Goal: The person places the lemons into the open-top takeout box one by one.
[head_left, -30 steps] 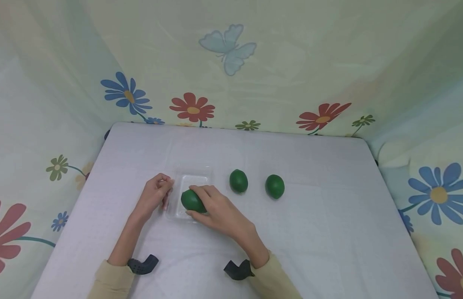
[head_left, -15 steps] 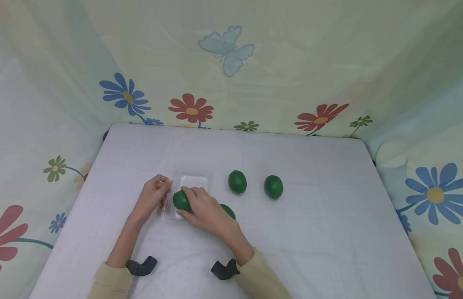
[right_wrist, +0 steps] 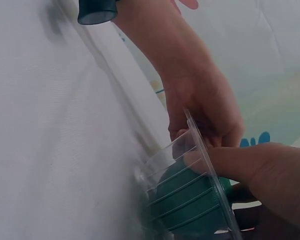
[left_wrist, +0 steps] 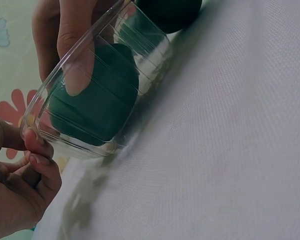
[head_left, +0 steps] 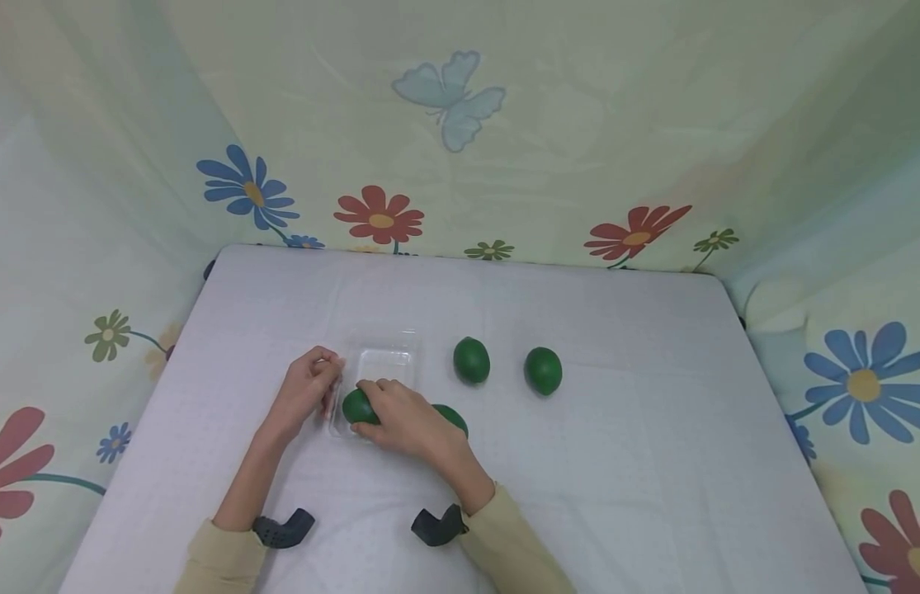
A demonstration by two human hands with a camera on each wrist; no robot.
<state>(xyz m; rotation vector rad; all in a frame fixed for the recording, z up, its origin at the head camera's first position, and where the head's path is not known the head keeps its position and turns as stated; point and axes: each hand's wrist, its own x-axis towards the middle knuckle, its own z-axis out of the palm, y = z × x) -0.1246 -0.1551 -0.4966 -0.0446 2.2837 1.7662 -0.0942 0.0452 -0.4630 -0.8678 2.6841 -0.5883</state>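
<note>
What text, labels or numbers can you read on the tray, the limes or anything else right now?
None: no readable text in any view.
Clear plastic tray: no label visible.
Green limes: plain skin, no stickers.
Cloth backdrop: only printed flowers and a butterfly.

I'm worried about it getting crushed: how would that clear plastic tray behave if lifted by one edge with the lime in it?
The tray looks thin and see-through, so it would probably flex or buckle. The left hand pinches only its rim, so it may tip. The lime held by the right hand is rounded and could well roll inside.
</note>
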